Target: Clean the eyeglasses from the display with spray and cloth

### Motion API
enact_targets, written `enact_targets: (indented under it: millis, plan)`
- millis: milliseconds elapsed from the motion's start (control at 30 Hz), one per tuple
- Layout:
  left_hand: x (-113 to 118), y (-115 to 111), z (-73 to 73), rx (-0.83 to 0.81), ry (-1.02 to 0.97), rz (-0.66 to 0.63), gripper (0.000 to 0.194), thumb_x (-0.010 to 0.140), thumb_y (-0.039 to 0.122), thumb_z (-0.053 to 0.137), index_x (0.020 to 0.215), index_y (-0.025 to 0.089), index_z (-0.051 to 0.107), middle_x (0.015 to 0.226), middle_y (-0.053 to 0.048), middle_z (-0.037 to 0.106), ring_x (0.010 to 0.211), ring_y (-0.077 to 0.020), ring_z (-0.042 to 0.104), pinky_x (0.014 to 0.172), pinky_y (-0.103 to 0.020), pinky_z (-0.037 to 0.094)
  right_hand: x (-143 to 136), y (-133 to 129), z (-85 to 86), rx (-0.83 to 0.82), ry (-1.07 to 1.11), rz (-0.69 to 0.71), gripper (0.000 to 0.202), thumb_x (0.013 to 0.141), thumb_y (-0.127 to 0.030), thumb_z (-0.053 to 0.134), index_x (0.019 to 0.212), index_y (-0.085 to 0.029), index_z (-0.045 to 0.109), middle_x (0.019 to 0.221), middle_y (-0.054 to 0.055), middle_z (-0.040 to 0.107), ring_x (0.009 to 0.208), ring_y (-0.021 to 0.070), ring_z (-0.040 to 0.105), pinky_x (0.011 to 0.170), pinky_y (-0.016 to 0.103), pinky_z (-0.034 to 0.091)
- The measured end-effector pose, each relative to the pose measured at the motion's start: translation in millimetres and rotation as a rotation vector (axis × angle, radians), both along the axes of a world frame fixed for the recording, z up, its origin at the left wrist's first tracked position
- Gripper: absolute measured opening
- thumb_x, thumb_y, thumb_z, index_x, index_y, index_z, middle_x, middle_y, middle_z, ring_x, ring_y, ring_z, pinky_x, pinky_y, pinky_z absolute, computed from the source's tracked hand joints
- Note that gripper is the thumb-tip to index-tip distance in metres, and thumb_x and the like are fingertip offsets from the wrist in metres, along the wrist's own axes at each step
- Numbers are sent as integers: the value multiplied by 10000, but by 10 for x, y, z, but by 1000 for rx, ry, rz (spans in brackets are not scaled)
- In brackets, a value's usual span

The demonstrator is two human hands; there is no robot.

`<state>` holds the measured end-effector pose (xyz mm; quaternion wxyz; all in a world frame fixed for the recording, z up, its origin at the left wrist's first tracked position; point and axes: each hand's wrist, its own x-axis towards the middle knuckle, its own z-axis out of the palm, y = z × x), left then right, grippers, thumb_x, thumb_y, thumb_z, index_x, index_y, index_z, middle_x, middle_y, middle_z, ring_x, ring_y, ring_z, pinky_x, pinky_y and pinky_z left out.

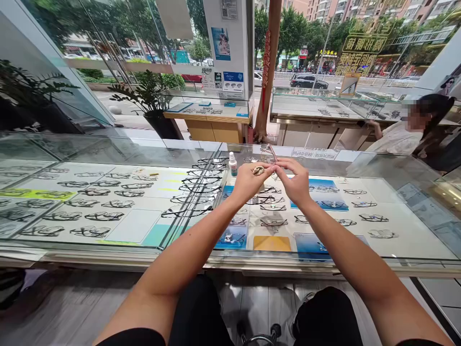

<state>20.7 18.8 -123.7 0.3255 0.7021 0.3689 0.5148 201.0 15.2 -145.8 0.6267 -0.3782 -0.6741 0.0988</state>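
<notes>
Above the glass counter, my left hand (pixel 249 181) and my right hand (pixel 293 181) meet, fingertips touching. A crumpled beige cloth (pixel 258 170) pokes out of my closed left hand. Thin, pinkish eyeglasses (pixel 272 153) stick up from between the pinched fingers of my right hand; the fingers hide part of them. Just left of my hands a small white spray bottle (pixel 233 165) stands upright on the glass. Farther left, a row of dark-framed eyeglasses (pixel 200 181) lies on the counter top.
The glass display counter (pixel 137 249) spans the view, with several eyeglasses (pixel 104 216) on shelves inside. Beyond it stand another display case (pixel 209 115) and a potted plant (pixel 158 115). A person (pixel 403 125) sits at the right. Below are my knees and a stool base (pixel 259 339).
</notes>
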Motion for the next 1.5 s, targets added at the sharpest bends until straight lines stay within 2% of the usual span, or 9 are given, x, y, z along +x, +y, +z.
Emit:
enact_targets:
  millis: [200,300,467,567,700,933,1233,1400,1500]
  plan:
    - [-48,105,-6,-10,-26,59,497,857,668,857,970,185,892,962,-92,872,883,-258,765,814,-356,553,9,12,-14,11,-44,69,267,1052,-478,710,1121,-282,877,1248,105,867,1172,296,806,902,459,671]
    - [-128,186,-3,49,34,127,462,921,640,794,960,188,882,899,-73,855,812,-234,735,762,-339,527,8,-2,0,24,-65,101,260,1060,-459,693,1116,-278,873,1275,105,862,1195,292,802,912,451,660]
    - [-273,271,11,273,337,329,297,1056,428,655,1063,235,881,1012,-66,874,895,-244,760,805,-342,504,53,0,45,23,-45,21,303,1073,-461,635,946,-260,823,1095,90,868,1088,286,786,894,449,609]
    - [-314,325,0,277,612,381,234,1022,269,665,1097,261,886,1113,-74,874,1018,-284,777,826,-356,502,93,12,69,-5,-25,-58,358,1072,-481,607,833,-259,754,916,76,810,927,265,720,824,427,559]
    - [-294,396,-36,161,922,334,337,930,111,653,1090,281,896,1141,-72,867,1075,-303,776,821,-366,517,121,34,69,-54,9,-118,416,1061,-505,600,732,-260,675,759,46,694,749,225,584,731,399,483]
    - [-171,417,-60,64,1194,291,300,936,151,616,1010,216,899,1044,-164,855,1011,-344,796,851,-411,555,138,77,26,-104,-13,-120,473,1055,-498,601,653,-252,637,645,13,559,641,191,470,663,384,382]
    - [-123,420,-97,28,1251,262,254,977,203,630,1023,184,878,1048,-198,837,1060,-375,801,874,-415,567,139,105,1,-98,-22,-118,436,1029,-444,614,641,-247,638,615,-8,492,619,179,446,655,372,357]
    - [-145,439,-134,140,1181,227,336,963,107,554,1082,195,857,1324,-153,796,1082,-322,798,844,-380,570,123,107,-4,-106,-35,-123,449,1036,-467,605,645,-249,640,625,-1,520,620,180,446,659,375,358]
    - [-150,464,-164,154,1168,184,347,941,73,534,1025,197,848,1460,-130,762,1205,-321,773,865,-376,583,116,108,-6,-106,-39,-127,468,1044,-492,599,644,-252,637,626,1,515,624,184,447,657,376,357]
